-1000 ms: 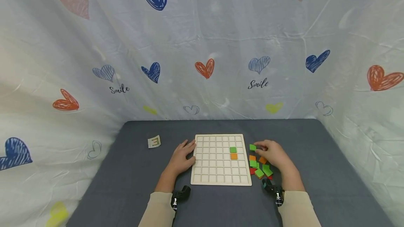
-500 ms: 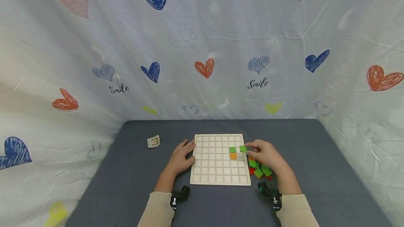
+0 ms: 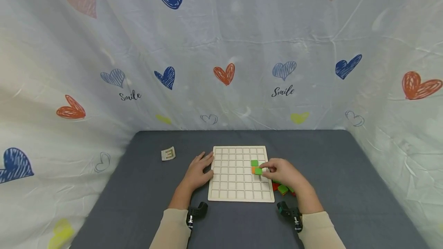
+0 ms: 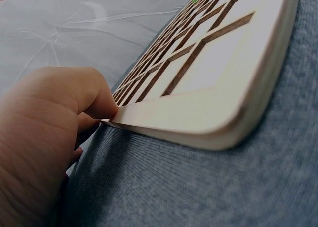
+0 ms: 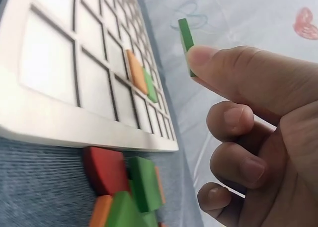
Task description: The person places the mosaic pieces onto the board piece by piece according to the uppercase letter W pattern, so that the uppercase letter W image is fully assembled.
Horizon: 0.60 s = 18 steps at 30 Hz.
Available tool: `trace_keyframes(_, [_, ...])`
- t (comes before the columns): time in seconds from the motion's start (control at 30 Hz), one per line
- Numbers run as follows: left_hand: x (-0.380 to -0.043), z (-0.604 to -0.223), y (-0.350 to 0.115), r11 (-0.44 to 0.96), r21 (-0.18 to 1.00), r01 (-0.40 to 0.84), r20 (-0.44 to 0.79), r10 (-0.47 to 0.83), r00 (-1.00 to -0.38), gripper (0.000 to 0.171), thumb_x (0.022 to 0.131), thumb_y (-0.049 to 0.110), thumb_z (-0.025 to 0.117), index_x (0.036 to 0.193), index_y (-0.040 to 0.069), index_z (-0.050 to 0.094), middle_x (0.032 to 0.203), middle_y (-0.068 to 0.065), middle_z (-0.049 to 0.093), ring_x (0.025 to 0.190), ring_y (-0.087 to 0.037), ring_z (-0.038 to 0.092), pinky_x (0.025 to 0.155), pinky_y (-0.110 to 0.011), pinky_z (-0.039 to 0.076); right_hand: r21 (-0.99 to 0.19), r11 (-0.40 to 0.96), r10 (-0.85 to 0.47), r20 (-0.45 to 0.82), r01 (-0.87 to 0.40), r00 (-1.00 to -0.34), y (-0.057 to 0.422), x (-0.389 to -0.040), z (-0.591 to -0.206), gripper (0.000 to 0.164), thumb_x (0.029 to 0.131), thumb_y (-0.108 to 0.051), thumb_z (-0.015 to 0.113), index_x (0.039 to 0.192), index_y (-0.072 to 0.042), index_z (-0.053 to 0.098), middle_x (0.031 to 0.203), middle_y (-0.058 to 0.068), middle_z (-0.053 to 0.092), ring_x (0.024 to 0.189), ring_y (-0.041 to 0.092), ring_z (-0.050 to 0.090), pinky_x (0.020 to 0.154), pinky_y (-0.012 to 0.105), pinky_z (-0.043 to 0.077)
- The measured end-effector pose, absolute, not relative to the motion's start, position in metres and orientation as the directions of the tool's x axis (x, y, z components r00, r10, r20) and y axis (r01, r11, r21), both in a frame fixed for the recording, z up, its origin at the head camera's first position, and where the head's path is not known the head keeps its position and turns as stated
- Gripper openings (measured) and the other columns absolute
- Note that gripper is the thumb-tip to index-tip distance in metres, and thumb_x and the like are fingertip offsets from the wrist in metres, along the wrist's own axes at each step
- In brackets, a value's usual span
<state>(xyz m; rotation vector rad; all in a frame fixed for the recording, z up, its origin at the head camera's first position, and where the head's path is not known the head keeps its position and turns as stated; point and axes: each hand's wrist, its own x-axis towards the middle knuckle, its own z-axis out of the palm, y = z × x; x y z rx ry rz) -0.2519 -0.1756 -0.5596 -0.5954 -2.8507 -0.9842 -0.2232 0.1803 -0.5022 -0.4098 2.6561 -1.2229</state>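
My right hand (image 3: 285,173) pinches a green square tile (image 3: 258,171) between thumb and fingers. It hovers over the right part of a pale wooden grid board (image 3: 225,185), partly covering an orange tile (image 3: 253,170) set in a cell. A second green tile (image 3: 254,163) lies in the cell behind that orange one. In the right wrist view the pinched tile stands edge-on, clear of the board, with the other fingers curled below. My left hand (image 3: 198,173) rests along the board's left side, fingers spread and relaxed. Its thumb (image 4: 97,90) touches the rim in the left wrist view.
Loose red (image 5: 106,170), green (image 5: 145,183) and orange tiles are piled at the board's right edge, partly hidden by my right arm in the head view. A small printed paper (image 3: 168,153) lies at the back left of the dark cloth-covered table (image 3: 238,226). A heart-patterned curtain (image 3: 194,103) hangs behind.
My right hand has carried the green tile left from beside the pile, past the board's right edge, to over the orange tile. My left hand has stayed at the board's left side.
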Motion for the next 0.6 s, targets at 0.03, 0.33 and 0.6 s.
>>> trace_keyframes(0.03, [-0.2520,-0.5601,-0.1758,0.719,0.581,0.382,0.188,0.337,-0.922,0.059,0.095,0.021,0.056,0.152,0.005,0.050,0.160,-0.006,0.042,0.153,-0.036,0.025,0.126,-0.058,0.015,-0.763,0.626,-0.323,-0.067,-0.160,-0.944,0.1796,-0.2235,-0.5034,0.026,0.093,-0.014,0.075,0.118,-0.012,0.079,0.072,0.001,0.044,0.060,0.015,0.036,0.051,0.026,0.032])
trace_keyframes(0.33, [-0.2540,-0.5642,-0.1765,0.741,0.564,0.364,0.168,0.329,-0.929,0.061,0.095,0.025,0.056,0.154,0.010,0.049,0.161,0.000,0.041,0.154,-0.030,0.023,0.127,-0.054,0.013,-0.749,0.648,-0.343,-0.120,-0.142,-0.932,0.1757,-0.2223,-0.5105,0.024,0.090,-0.015,0.079,0.113,-0.011,0.081,0.070,0.001,0.052,0.058,0.014,0.040,0.052,0.026,0.035])
trace_keyframes(0.6, [-0.2549,-0.5626,-0.1762,0.735,0.568,0.370,0.177,0.330,-0.927,0.060,0.095,0.024,0.057,0.153,0.008,0.050,0.160,-0.001,0.042,0.154,-0.032,0.024,0.127,-0.055,0.014,-0.717,0.677,-0.354,-0.120,-0.166,-0.927,0.1714,-0.2218,-0.5125,0.026,0.087,-0.013,0.081,0.113,-0.010,0.081,0.089,-0.002,0.069,0.070,0.013,0.055,0.060,0.029,0.048])
